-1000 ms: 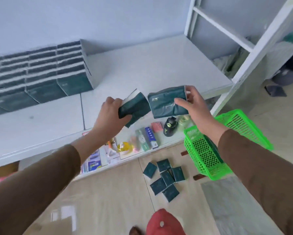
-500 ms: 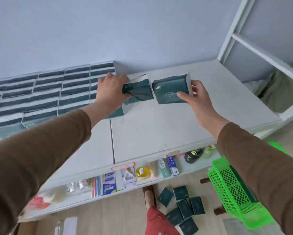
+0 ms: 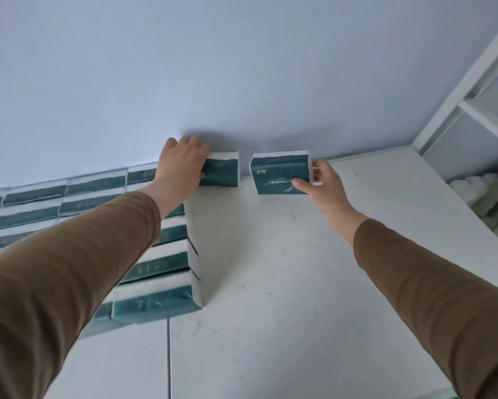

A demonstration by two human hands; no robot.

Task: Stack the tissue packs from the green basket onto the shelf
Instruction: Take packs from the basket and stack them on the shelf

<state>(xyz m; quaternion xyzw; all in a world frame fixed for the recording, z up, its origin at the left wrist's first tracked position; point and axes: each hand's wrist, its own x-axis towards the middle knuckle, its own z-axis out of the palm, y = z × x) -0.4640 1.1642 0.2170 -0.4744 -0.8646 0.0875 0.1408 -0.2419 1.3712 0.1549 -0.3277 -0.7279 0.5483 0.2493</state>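
glossy plastic-wrapped tissue packs (image 3: 152,300), matt scuffed white shelf (image 3: 314,283)

Stacked packs (image 3: 155,266) wall the left; shelf (image 3: 314,283) (right) lies bare.

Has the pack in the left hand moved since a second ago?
Yes. The left hand has carried its tissue pack from over the shelf's front edge back onto the stack by the wall.

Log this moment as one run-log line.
left hand: holds left pack at the stack's far end | right hand: pinches right pack near wall | gap between packs | shelf: placement unfinished
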